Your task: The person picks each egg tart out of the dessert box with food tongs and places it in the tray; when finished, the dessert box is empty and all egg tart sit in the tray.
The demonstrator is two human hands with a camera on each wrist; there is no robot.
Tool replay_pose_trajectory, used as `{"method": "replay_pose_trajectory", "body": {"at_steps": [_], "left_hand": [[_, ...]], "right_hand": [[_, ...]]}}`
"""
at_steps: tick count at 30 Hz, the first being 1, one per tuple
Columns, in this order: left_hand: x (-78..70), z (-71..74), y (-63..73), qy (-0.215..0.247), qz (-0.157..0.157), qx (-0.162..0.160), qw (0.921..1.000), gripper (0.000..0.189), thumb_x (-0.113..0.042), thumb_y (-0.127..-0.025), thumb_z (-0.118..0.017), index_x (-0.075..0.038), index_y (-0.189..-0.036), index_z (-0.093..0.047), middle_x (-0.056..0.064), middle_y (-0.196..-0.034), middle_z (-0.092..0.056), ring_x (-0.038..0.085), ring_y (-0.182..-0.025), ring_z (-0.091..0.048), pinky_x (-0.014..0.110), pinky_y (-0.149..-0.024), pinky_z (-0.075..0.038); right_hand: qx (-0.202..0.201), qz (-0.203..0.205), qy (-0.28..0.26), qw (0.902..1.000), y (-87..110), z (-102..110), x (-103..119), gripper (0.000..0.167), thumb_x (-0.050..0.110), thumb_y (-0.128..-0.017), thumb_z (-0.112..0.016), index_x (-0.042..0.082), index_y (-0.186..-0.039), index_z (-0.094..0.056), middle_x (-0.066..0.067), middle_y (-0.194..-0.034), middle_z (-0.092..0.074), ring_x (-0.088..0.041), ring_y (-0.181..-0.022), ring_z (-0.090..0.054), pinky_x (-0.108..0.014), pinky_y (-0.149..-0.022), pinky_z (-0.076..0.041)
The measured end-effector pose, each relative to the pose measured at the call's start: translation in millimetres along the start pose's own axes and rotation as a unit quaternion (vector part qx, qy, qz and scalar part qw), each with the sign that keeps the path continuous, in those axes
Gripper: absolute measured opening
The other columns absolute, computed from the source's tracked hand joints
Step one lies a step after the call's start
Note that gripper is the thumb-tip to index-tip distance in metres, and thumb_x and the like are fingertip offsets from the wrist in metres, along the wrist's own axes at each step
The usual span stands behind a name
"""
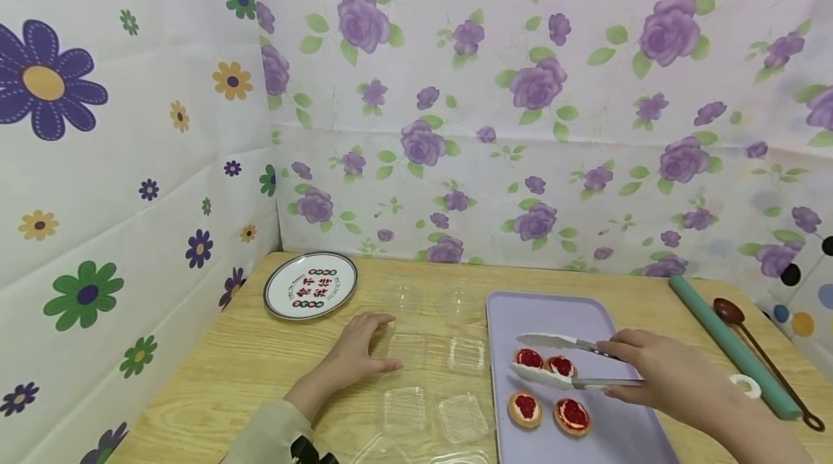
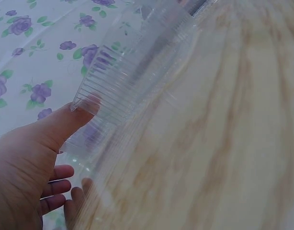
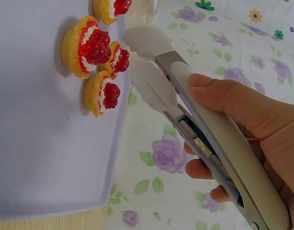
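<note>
My right hand [image 1: 670,374] grips a pair of food tongs [image 1: 605,382] by the handles. The tongs' white tips [image 3: 154,88] are spread apart above the fruit tarts. Several small tarts with red berry tops and white cream, such as this fruit tart [image 1: 573,416], sit on the lilac tray [image 1: 553,308]. My left hand [image 1: 351,355] lies low over the table at the left side of a clear plastic container [image 1: 406,350], thumb and forefinger spread apart. In the left wrist view the thumb touches a ribbed container wall [image 2: 106,86], with the other fingers loosely bent.
More clear plastic containers, like this one [image 1: 460,417], stand in two columns left of the tray. A printed oval plate [image 1: 280,298] is at the back left. A green rolling pin [image 1: 722,334] and a brown ladle [image 1: 729,311] lie on the right. Patterned cloth walls bound the table.
</note>
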State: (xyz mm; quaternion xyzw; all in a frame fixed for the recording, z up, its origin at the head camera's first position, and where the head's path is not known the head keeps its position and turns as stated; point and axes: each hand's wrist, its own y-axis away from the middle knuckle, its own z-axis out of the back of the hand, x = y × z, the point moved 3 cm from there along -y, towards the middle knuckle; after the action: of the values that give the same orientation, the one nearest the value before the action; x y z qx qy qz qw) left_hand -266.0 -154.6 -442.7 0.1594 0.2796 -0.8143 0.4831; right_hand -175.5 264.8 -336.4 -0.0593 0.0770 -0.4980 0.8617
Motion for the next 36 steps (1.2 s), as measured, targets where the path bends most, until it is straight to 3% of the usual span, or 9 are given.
{"method": "replay_pose_trajectory", "body": {"at_steps": [9, 19, 24, 27, 31, 36], "left_hand": [[1.6, -2.7, 2.5, -0.004, 0.020, 0.010, 0.9997, 0.086, -0.050, -0.067, -0.082, -0.010, -0.137, -0.049, 0.010, -0.131, -0.053, 0.032, -0.123, -0.048, 0.055, -0.107, -0.038], [-0.3, -1.5, 3.9, 0.006, 0.023, 0.011, 0.9996, 0.082, -0.047, -0.068, -0.083, -0.010, -0.134, -0.052, 0.011, -0.132, -0.053, 0.033, -0.125, -0.048, 0.055, -0.107, -0.038], [-1.6, 0.9, 2.5, -0.002, 0.018, 0.006, 0.9998, 0.081, -0.047, -0.067, -0.083, -0.009, -0.133, -0.053, 0.011, -0.131, -0.054, 0.032, -0.125, -0.048, 0.054, -0.108, -0.037], [-1.7, 1.9, 1.8, -0.003, 0.015, 0.003, 0.9999, 0.080, -0.046, -0.067, -0.083, -0.009, -0.132, -0.053, 0.010, -0.130, -0.055, 0.032, -0.123, -0.049, 0.054, -0.107, -0.038], [-0.8, 2.3, 1.5, 0.002, 0.018, 0.000, 0.9998, 0.080, -0.044, -0.067, -0.084, -0.008, -0.132, -0.053, 0.011, -0.130, -0.055, 0.033, -0.124, -0.049, 0.054, -0.108, -0.036], [-1.2, 1.2, 0.1, 0.009, 0.018, 0.002, 0.9998, 0.081, -0.043, -0.067, -0.084, -0.008, -0.132, -0.053, 0.012, -0.131, -0.055, 0.034, -0.125, -0.048, 0.055, -0.110, -0.035]], "right_hand": [[-0.077, -0.009, -0.018, 0.9969, 13.7, 0.6, -2.7, 0.052, 0.049, -0.071, -0.078, 0.016, -0.112, -0.071, 0.002, -0.102, -0.068, -0.011, -0.076, -0.066, -0.024, -0.058, -0.052], [-0.107, -0.099, -0.075, 0.9865, 31.7, -22.3, -12.7, 0.056, 0.047, -0.072, -0.079, 0.013, -0.116, -0.069, 0.002, -0.106, -0.069, -0.020, -0.084, -0.068, -0.032, -0.062, -0.055], [-0.092, -0.163, -0.122, 0.9748, 43.1, -33.2, -23.7, 0.060, 0.045, -0.076, -0.077, 0.008, -0.122, -0.065, -0.013, -0.112, -0.067, -0.034, -0.094, -0.066, -0.049, -0.071, -0.055], [-0.104, -0.190, -0.128, 0.9679, 48.9, -38.7, -29.4, 0.063, 0.043, -0.075, -0.078, 0.004, -0.122, -0.064, -0.021, -0.112, -0.065, -0.042, -0.095, -0.064, -0.058, -0.073, -0.053], [-0.125, -0.208, -0.121, 0.9624, 52.8, -44.1, -36.7, 0.063, 0.042, -0.075, -0.078, 0.002, -0.122, -0.063, -0.026, -0.112, -0.065, -0.046, -0.095, -0.063, -0.061, -0.074, -0.051], [-0.106, -0.239, -0.124, 0.9571, 58.3, -49.5, -50.5, 0.069, 0.046, -0.079, -0.074, -0.004, -0.125, -0.060, -0.033, -0.117, -0.061, -0.052, -0.100, -0.058, -0.064, -0.076, -0.048]]}}
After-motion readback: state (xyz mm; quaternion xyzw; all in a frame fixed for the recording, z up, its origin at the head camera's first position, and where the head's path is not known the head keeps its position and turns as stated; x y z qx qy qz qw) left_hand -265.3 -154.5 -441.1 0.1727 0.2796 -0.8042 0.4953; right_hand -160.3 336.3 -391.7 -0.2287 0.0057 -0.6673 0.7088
